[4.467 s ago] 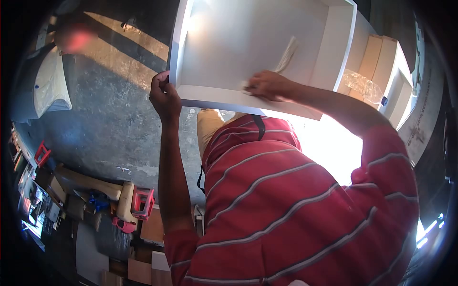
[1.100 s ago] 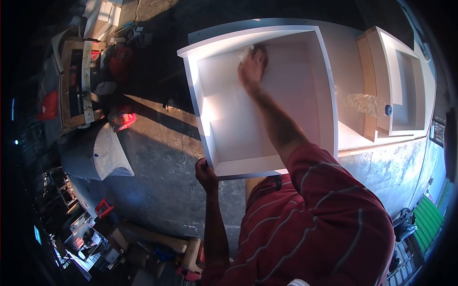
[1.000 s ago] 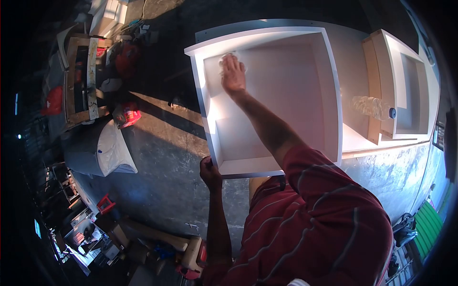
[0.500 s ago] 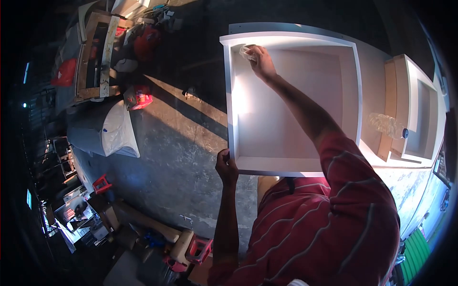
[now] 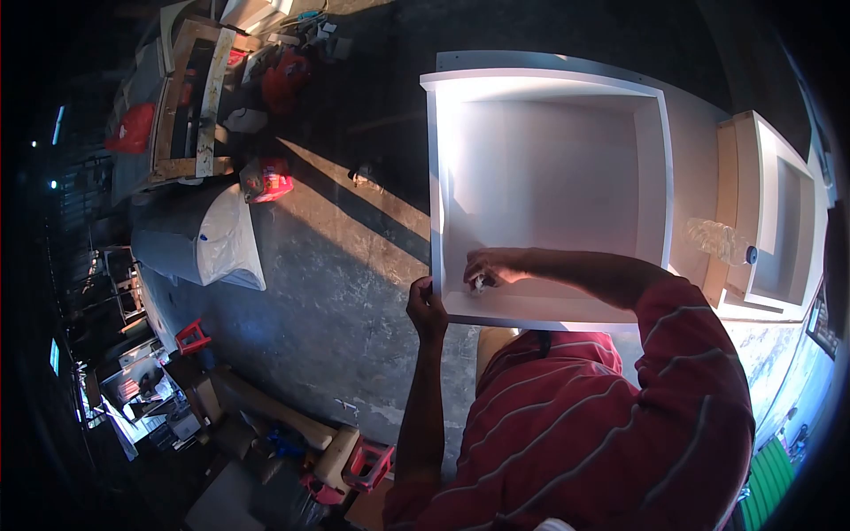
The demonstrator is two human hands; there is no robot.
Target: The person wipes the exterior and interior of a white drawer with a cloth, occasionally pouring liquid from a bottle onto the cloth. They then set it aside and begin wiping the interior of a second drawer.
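A white drawer-like box (image 5: 666, 177) lies open side up in front of me. My right hand (image 5: 496, 265) is inside it near the lower left corner, its fingers closed on a crumpled pale cloth (image 5: 479, 283). My left hand (image 5: 427, 308) grips the outside of the box at its lower left corner, fingers closed on the edge. Bright sunlight falls on the upper left inside of the box.
To the right are a clear plastic bottle (image 5: 722, 242) and a second white box (image 5: 757, 203) with a wooden side. Further left are a red package (image 5: 266, 180), a covered grey-white object (image 5: 228, 239), a wooden frame (image 5: 208, 102) and red stools (image 5: 367, 465).
My right hand has moved with the cloth from the upper left corner of the box down to the lower left. My left hand stays at the box corner. The view has shifted slightly.
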